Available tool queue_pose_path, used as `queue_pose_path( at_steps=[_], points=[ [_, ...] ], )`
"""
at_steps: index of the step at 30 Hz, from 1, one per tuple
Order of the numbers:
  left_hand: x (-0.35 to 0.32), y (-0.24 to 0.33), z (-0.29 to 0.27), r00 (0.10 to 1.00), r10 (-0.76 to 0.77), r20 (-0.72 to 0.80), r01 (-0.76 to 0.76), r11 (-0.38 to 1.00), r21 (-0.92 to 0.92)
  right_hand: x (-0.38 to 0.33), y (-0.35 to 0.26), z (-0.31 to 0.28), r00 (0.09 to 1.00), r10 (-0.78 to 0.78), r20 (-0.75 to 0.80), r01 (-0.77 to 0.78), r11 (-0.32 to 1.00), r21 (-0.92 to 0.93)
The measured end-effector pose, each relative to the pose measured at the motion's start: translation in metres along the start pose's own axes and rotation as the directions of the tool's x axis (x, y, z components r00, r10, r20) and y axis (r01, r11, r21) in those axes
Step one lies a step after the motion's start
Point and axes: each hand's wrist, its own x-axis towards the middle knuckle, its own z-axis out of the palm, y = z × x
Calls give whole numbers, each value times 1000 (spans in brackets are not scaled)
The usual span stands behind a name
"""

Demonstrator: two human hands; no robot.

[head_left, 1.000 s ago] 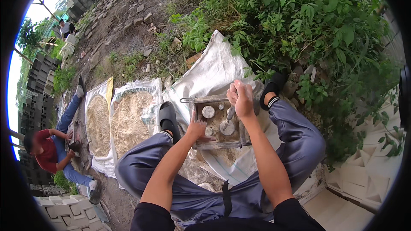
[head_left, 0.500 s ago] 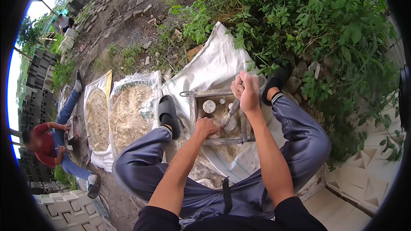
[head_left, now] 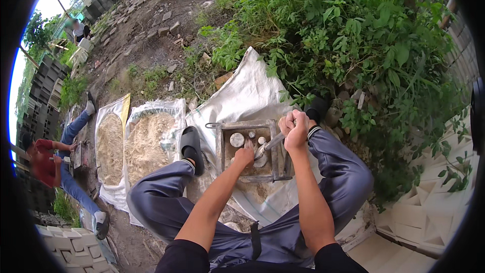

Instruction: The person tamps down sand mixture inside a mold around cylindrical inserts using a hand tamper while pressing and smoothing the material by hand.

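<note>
A weathered rectangular frame box (head_left: 219,154) lies between my legs on a white sack (head_left: 248,83). Brown sand-like material fills it around several pale round discs, among them a large disc (head_left: 236,139) and a small disc (head_left: 252,134). My left hand (head_left: 244,157) reaches into the box, its fingers stretched down to the surface between the discs. Wrapped round the upper end of a long grey trowel-like tool (head_left: 275,142), my right hand (head_left: 296,130) is closed above the box's right side. The tool slants down left, its lower end beside a disc near my left fingers.
Two opened sacks of pale sandy powder (head_left: 148,144) lie left of my sandalled foot (head_left: 191,146). Green plants (head_left: 348,35) crowd the far right. Patterned pale blocks (head_left: 424,217) stand at the lower right. A person in a red shirt (head_left: 44,162) sits at the left.
My left hand has moved up over the box and its fingers have stretched out among the discs. My right hand still grips the tool, which now slants flatter. The whole view has shifted slightly.
</note>
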Motion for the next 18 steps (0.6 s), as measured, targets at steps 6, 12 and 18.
queue_pose_path(
  at_steps=[6,12,18],
  points=[
    [14,1,-16,940,160,303,-202,973,114,3,0,-3,997,31,73,-26,997,-73],
    [15,-23,2,967,251,47,-253,966,57,21,-3,-12,999,32,-26,-32,999,18],
    [16,1,-18,959,267,-95,-228,926,300,22,-11,-20,997,39,-69,-40,999,-15]
  ],
)
